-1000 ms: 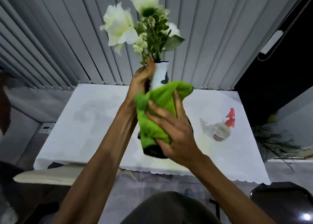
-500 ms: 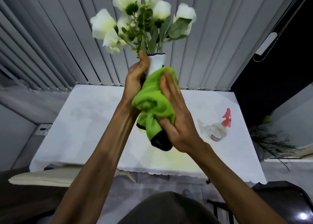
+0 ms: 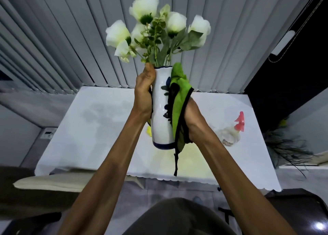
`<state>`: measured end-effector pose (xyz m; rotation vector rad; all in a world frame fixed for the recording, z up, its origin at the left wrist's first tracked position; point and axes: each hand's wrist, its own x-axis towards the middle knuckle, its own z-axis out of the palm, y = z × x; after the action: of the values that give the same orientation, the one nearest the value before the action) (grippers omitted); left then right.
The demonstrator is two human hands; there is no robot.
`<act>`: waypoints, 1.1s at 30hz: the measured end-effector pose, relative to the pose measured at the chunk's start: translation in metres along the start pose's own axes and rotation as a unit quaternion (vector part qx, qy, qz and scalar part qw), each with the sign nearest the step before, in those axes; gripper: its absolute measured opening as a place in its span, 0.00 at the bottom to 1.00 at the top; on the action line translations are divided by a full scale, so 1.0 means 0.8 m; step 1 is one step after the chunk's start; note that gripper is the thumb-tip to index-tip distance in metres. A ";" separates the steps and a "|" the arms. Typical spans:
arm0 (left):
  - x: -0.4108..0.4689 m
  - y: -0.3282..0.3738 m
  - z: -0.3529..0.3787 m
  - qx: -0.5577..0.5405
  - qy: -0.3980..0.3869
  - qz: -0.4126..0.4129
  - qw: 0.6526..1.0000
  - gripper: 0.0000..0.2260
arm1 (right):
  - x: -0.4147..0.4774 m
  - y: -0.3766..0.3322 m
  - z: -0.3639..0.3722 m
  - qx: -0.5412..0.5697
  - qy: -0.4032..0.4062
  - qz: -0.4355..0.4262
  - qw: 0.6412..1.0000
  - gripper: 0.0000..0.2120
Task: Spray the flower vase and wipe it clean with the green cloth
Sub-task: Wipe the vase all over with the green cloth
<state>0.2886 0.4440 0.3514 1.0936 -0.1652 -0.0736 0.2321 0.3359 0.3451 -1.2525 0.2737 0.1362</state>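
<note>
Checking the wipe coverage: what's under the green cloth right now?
The green cloth lies against the vase's right side, pressed by the right hand. Dark blue pattern shows at its edge; the covered surface is hidden.

Grey vertical blinds across back wall. White-clothed table below, scalloped hem. Dark window opening at right. Grey tiled floor.

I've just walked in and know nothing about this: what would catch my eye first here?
The white flowers at top centre, standing in a white vase with blue markings held up above the table. The left hand grips the vase while the right hand presses a bright green cloth against its side. A spray bottle with a red trigger lies on the table's right.
</note>
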 end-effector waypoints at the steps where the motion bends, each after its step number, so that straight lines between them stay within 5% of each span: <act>1: 0.000 -0.001 -0.002 0.003 0.001 -0.001 1.000 0.20 | 0.002 0.006 -0.004 0.019 -0.010 0.024 0.999 0.30; 4: 0.001 -0.007 -0.006 -0.006 0.005 -0.010 1.000 0.20 | -0.002 0.028 -0.015 0.061 -0.016 0.084 0.994 0.22; 7: 0.001 -0.008 -0.003 -0.008 -0.010 -0.012 1.000 0.20 | -0.017 0.056 -0.027 0.100 -0.018 0.123 0.987 0.29; 12: -0.003 -0.009 0.005 0.171 -0.037 -0.037 0.984 0.22 | -0.030 0.066 -0.031 0.133 0.017 0.146 0.980 0.26; 15: -0.003 -0.006 0.014 0.200 0.003 -0.049 0.979 0.13 | -0.028 0.059 -0.027 0.136 0.030 0.120 0.983 0.20; 19: -0.006 -0.011 0.017 0.176 0.038 -0.029 0.983 0.12 | -0.015 0.051 -0.015 0.098 0.064 0.054 0.992 0.16; 22: -0.006 -0.008 0.025 0.222 0.051 0.013 0.974 0.13 | 0.001 0.041 -0.012 -0.057 0.138 -0.008 0.989 0.22; 25: -0.008 -0.006 0.033 0.227 0.056 0.032 0.972 0.12 | 0.007 0.023 -0.003 -0.164 0.173 -0.094 0.966 0.23; 28: -0.004 -0.006 0.029 0.170 0.053 0.031 0.983 0.26 | 0.005 0.020 0.006 -0.260 0.194 -0.217 0.921 0.18; 30: -0.002 -0.005 0.026 0.143 0.060 0.026 0.988 0.27 | -0.001 0.030 0.002 -0.285 0.154 -0.289 0.901 0.19; 33: -0.006 -0.001 0.015 0.088 0.060 -0.014 0.994 0.12 | -0.014 0.054 -0.017 -0.317 0.057 -0.375 0.869 0.28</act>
<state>0.2818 0.4338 0.3554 1.2734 -0.0479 -0.0185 0.2090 0.3371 0.3048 -1.9430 -0.1975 -0.5664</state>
